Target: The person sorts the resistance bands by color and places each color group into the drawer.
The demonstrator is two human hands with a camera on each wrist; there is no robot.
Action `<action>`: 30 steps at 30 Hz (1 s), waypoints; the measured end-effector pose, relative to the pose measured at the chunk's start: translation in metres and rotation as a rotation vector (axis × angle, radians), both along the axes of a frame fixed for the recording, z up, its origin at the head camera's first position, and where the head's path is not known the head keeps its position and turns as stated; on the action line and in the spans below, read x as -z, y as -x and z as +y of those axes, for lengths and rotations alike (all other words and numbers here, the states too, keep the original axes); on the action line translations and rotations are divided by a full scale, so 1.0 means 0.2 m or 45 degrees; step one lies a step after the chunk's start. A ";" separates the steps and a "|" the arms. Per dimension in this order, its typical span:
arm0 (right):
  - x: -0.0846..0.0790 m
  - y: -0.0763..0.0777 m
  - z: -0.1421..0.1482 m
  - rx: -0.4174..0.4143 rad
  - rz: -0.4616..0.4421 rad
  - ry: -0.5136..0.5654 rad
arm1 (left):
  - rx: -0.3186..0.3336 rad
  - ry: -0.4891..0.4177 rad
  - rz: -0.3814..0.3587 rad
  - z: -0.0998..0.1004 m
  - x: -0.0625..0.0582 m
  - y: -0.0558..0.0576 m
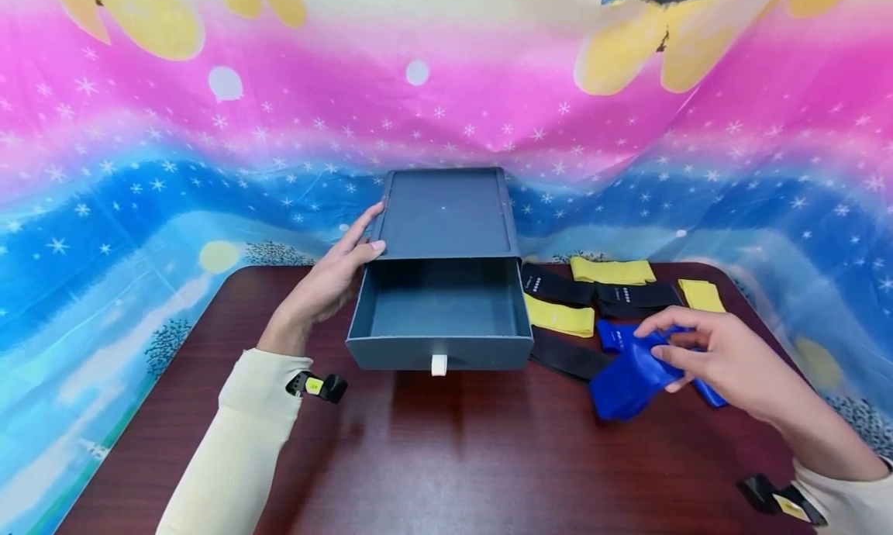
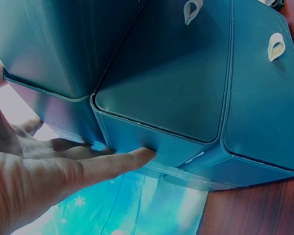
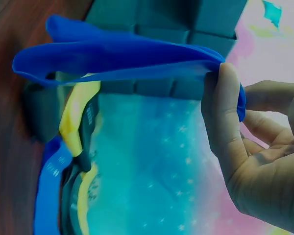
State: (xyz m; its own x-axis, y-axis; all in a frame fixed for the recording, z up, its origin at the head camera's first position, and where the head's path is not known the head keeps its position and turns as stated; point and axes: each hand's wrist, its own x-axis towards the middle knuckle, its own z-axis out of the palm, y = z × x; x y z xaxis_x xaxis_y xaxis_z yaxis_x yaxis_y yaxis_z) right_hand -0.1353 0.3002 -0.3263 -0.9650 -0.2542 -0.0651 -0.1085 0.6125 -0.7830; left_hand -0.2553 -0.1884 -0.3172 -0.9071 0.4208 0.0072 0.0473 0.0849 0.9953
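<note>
My right hand (image 1: pixel 718 357) pinches a blue resistance band (image 1: pixel 631 384) between thumb and fingers, above the right side of the table. In the right wrist view the band (image 3: pixel 117 58) stretches out from the fingertips as a flattened loop. My left hand (image 1: pixel 335 275) rests with extended fingers against the left side of a dark grey drawer cabinet (image 1: pixel 446 209). The cabinet's top drawer (image 1: pixel 439 353) is pulled out, and its visible inside holds nothing. In the left wrist view, two lower drawers (image 2: pixel 161 73) are closed, each with a pale pull loop (image 2: pixel 276 47).
Right of the cabinet lie several flat resistance bands: yellow bands (image 1: pixel 614 271), black bands (image 1: pixel 635 297) and another blue band (image 1: pixel 614 336) partly under my right hand. The dark red wooden table (image 1: pixel 446 457) meets a patterned cloth backdrop (image 1: pixel 446 108) behind the cabinet.
</note>
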 end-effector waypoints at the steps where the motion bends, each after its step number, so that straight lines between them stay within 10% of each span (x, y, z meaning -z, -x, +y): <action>1: -0.01 0.00 -0.01 0.007 0.011 0.003 | 0.001 0.003 0.002 0.00 0.00 0.00; 7: -0.07 0.00 -0.06 0.053 0.131 0.087 | -0.008 0.021 0.003 0.00 0.01 0.00; 14: -0.15 0.05 -0.15 -0.011 0.178 0.574 | -0.010 0.030 0.003 0.00 0.01 -0.01; 30: -0.50 0.12 -0.38 -0.091 0.220 0.948 | 0.002 0.020 0.013 0.00 0.00 -0.01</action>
